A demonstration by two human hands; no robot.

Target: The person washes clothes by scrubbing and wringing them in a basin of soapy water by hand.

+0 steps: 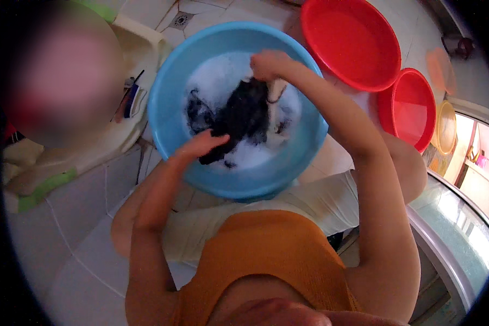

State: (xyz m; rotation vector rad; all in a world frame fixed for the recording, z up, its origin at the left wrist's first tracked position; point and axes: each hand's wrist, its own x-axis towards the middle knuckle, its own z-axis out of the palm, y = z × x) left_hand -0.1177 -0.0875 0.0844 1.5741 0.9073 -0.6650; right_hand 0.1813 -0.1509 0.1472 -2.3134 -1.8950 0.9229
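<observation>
A large light-blue basin (171,92) stands on the floor in front of me, holding water topped with white suds (214,70). A dark, wet piece of cloth (244,111) stretches between my two hands, partly sunk in the foam. At its far end, my right hand (270,65) is closed in a fist round its upper edge. My left hand (201,145) grips the near left end, thumb on top and the other fingers partly hidden. More dark cloth (198,114) floats at the left, and a pale strip of fabric (277,106) hangs beside the dark piece.
Two red basins (353,43) (410,108) and a yellowish one (446,127) stand to the right. A cream ledge (141,46) on the left bears brushes (133,100); part of it is blurred out. A floor drain (181,20) lies beyond. A curved glass panel (451,217) is at right.
</observation>
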